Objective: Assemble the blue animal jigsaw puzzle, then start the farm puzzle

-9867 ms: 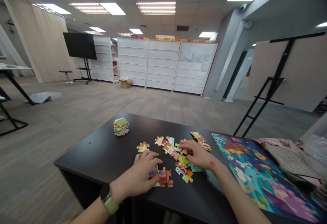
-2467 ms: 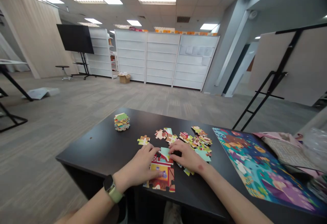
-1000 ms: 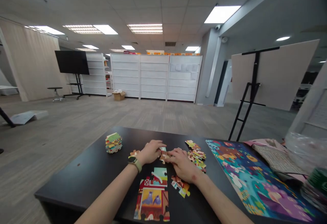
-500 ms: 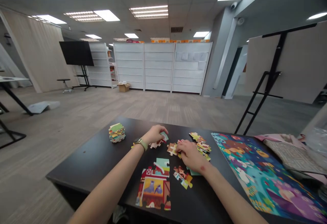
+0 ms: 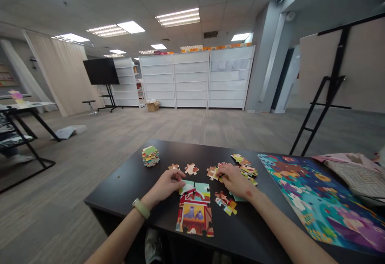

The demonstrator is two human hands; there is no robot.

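Note:
A partly joined puzzle (image 5: 195, 212) with a red barn and two blue-grey birds lies near the front edge of the black table. My left hand (image 5: 168, 183) pinches a pale green piece (image 5: 185, 186) at the puzzle's upper left corner. My right hand (image 5: 233, 177) rests on loose pieces right of centre, fingers curled; what lies under them is hidden. A small joined cluster (image 5: 225, 203) sits right of the puzzle. Brown-and-white pieces (image 5: 191, 169) lie behind it, and more pieces (image 5: 248, 170) are spread beyond my right hand.
A stack of pieces (image 5: 150, 156) stands at the table's back left. On the right lie a colourful animal poster (image 5: 319, 200) and a patterned bag (image 5: 357, 175). Beyond the table stand an easel (image 5: 326, 91) and white shelves (image 5: 192, 81).
My left hand has come back toward me with the pale green piece, from the loose pieces to the puzzle's top left. My right hand stays at its pieces. The view has shifted left.

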